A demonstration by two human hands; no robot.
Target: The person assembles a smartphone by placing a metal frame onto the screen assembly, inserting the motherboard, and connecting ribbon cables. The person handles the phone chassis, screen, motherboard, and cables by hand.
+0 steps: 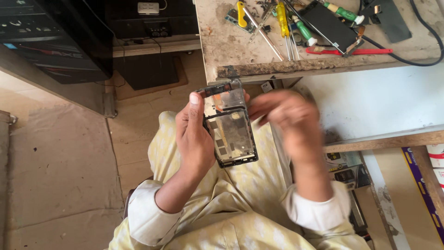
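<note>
Metal phone frame (231,134) stands lengthwise at frame centre, left hand (196,136) clamped on it; blurred right hand (289,122) beside, fingers unreadable.

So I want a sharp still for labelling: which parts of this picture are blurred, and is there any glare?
Head view: the right hand is smeared by motion blur; the left hand and the opened phone frame it holds are fairly sharp; the metal plate inside the frame shows a mild sheen; the workbench tools are evenly lit.
</note>
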